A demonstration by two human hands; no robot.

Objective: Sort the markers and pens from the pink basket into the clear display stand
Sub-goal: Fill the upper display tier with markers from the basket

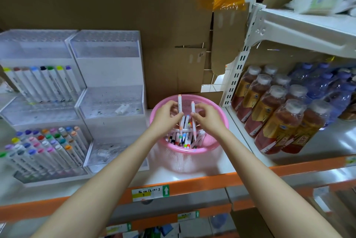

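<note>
A pink basket (217, 122) stands on the shelf, with several white markers (184, 138) with coloured caps inside. Above it, my left hand (166, 115) pinches a white marker with a peach cap (180, 103), held upright. My right hand (207, 116) pinches a second white marker with a pink cap (193, 109), also upright. To the left is the clear display stand (107, 83): its left column holds several markers (44, 83) in a middle tier and more markers (46, 145) in the bottom tier. The right column holds one loose item (122, 109).
Shrink-wrapped bottles of brown drink (277, 118) and blue water bottles (327, 83) fill the white shelf unit to the right. Brown cardboard (134, 6) backs the shelf. An orange shelf edge (192, 183) with a price label (150, 192) runs along the front.
</note>
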